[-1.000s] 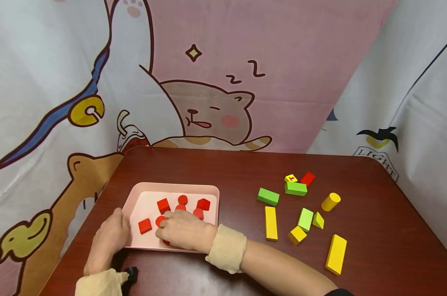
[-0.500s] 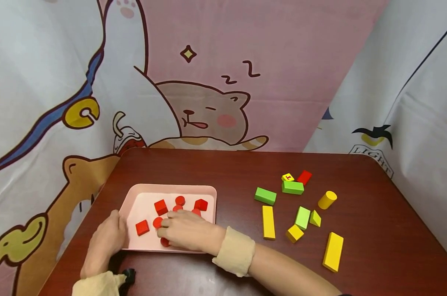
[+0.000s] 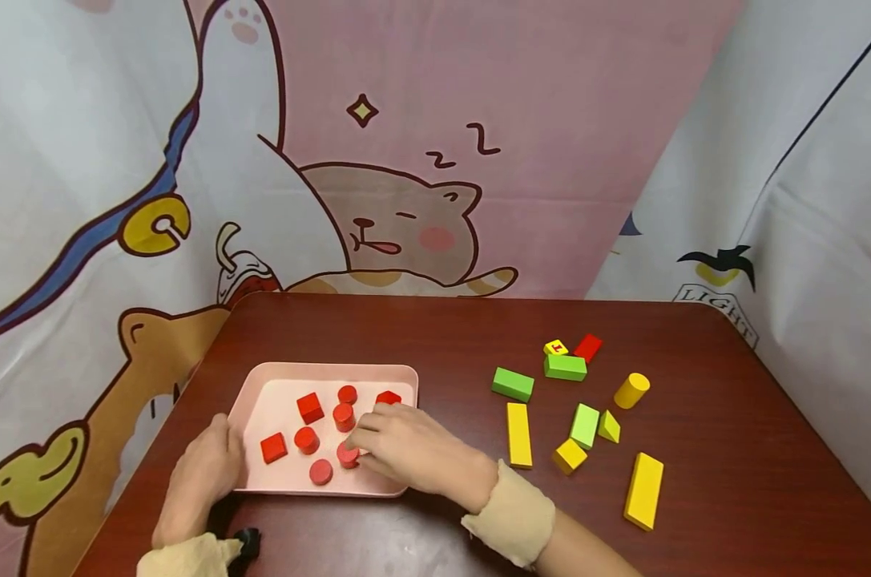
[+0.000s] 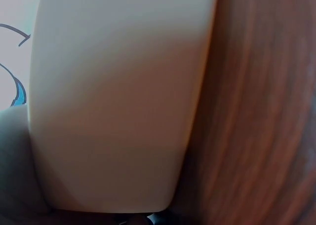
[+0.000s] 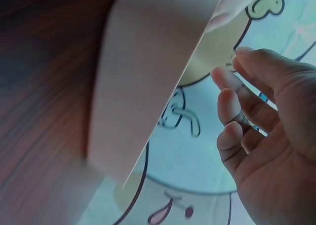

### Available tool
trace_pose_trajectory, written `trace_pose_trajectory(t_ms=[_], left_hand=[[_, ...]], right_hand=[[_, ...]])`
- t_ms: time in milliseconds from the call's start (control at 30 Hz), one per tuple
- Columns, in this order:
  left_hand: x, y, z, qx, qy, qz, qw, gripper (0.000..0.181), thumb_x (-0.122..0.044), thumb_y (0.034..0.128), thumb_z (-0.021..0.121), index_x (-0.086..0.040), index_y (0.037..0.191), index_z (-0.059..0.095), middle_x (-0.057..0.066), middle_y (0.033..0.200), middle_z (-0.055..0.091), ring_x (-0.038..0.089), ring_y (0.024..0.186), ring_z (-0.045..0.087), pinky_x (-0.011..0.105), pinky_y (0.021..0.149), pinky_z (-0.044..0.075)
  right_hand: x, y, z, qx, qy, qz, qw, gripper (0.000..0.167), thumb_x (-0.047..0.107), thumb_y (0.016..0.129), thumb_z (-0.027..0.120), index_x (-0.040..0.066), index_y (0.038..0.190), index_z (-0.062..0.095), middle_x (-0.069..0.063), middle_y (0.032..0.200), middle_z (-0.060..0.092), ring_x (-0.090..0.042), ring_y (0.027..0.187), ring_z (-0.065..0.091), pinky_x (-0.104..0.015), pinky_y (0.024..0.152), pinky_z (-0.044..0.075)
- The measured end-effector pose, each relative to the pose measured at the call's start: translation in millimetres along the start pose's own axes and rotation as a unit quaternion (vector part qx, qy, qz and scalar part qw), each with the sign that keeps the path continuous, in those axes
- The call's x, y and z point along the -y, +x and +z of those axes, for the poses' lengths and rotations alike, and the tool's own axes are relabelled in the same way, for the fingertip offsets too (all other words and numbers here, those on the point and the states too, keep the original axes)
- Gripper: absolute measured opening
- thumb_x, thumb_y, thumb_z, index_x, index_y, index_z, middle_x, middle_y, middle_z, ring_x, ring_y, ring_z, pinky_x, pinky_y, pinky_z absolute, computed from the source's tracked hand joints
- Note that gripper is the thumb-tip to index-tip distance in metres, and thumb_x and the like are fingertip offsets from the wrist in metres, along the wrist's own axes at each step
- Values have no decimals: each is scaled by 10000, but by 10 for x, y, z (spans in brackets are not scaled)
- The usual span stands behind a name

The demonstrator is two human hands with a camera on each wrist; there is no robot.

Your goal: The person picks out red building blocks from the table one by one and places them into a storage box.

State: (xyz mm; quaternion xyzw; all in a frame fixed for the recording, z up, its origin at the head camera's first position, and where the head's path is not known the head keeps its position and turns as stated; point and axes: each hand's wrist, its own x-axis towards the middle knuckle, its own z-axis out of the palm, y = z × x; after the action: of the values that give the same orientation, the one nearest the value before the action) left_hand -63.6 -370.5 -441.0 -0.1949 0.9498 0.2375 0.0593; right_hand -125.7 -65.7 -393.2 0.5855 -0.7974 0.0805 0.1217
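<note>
A pink tray holds several red blocks, among them a red cube, another red block and short red cylinders. My left hand grips the tray's left edge; most of its fingertips are hidden. In the left wrist view the tray's outer wall fills the middle. Above the tray's right part is my right hand, close to a red cylinder. The right wrist view shows the right hand with loosely bent fingers and nothing between them.
Right of the tray lie green blocks, long yellow blocks, a yellow cylinder, a yellow cube, a yellow triangular block, a small yellow lettered block and a red block. A printed cloth hangs behind the table.
My right hand has moved right and lifted from among the red cylinders, uncovering several of them. The left hand stays at the tray's edge. The whole head view has shifted slightly.
</note>
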Motion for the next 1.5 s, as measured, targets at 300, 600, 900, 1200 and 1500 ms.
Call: trace_pose_trajectory(t_ms=[300,600,900,1200,1500], left_hand=[[25,3,5,-115,118,101,9998,239,-188,1014,339,39,1047,404,251,879,529,414,782,559,523,657,404],[58,-3,-5,-378,133,365,9985,253,-195,1015,304,21,978,430,333,935,542,547,860,551,577,645,400],[33,12,14,-298,187,366,9987,264,-200,1014,294,30,1018,421,357,1003,531,555,901,543,597,686,404],[38,16,11,-330,199,370,9986,245,-190,1010,315,28,984,424,346,941,537,562,875,543,584,650,398],[-47,94,37,-188,148,320,9992,252,-199,1014,314,31,1003,419,326,943,536,534,881,546,569,673,397]], right_hand=[[-334,-507,-115,-261,355,749,9962,180,214,903,691,181,1080,687,71,1003,636,-123,889,552,-273,803,446],[-777,-947,-301,-727,314,1527,9851,196,181,885,720,145,1075,687,43,1016,644,-149,925,578,-312,821,466],[-1088,-1360,-482,-505,358,2741,9597,274,177,851,760,134,1111,683,7,1064,646,-187,968,603,-382,780,508],[-1283,-1607,-472,-536,321,3249,9437,234,181,865,747,141,1090,695,-12,1049,659,-202,916,605,-400,730,506],[-1541,-1886,-533,-436,-153,3625,9308,286,89,838,756,35,1110,686,-127,1066,658,-321,970,600,-480,808,479]])
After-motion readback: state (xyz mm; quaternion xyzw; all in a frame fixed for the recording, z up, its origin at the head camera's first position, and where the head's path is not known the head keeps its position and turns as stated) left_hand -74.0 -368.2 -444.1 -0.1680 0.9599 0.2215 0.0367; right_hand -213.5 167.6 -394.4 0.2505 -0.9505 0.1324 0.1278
